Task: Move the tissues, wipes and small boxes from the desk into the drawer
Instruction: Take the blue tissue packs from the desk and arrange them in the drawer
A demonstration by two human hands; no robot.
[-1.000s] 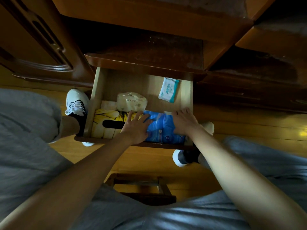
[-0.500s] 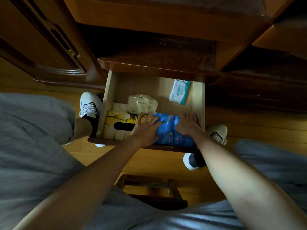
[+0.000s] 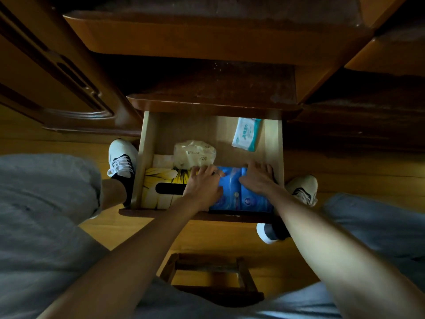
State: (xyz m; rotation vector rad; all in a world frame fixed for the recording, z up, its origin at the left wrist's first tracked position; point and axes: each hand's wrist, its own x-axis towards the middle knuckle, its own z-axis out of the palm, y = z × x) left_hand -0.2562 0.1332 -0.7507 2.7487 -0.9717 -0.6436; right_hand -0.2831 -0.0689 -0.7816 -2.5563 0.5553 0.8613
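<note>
The pale wooden drawer [image 3: 277,143] stands pulled out under the desk. A blue tissue pack [image 3: 236,194] lies at its front right. My left hand [image 3: 203,185] rests flat on the pack's left end and my right hand [image 3: 258,178] lies on its right end, fingers spread. A yellow flower-print tissue box [image 3: 161,180] with a dark slot fills the front left. Behind it sits a soft cream tissue pack [image 3: 195,154]. A small white and teal wipes packet [image 3: 246,134] lies at the back right.
The dark desk edge [image 3: 207,104] overhangs the drawer's back. My white shoes [image 3: 122,157] stand on the wooden floor on both sides of the drawer. A small wooden stool [image 3: 211,272] is below me, between my knees.
My view has shifted, so the drawer sits more to the right and lower. Both hands have stayed on the blue pack, sliding slightly toward its back edge.
</note>
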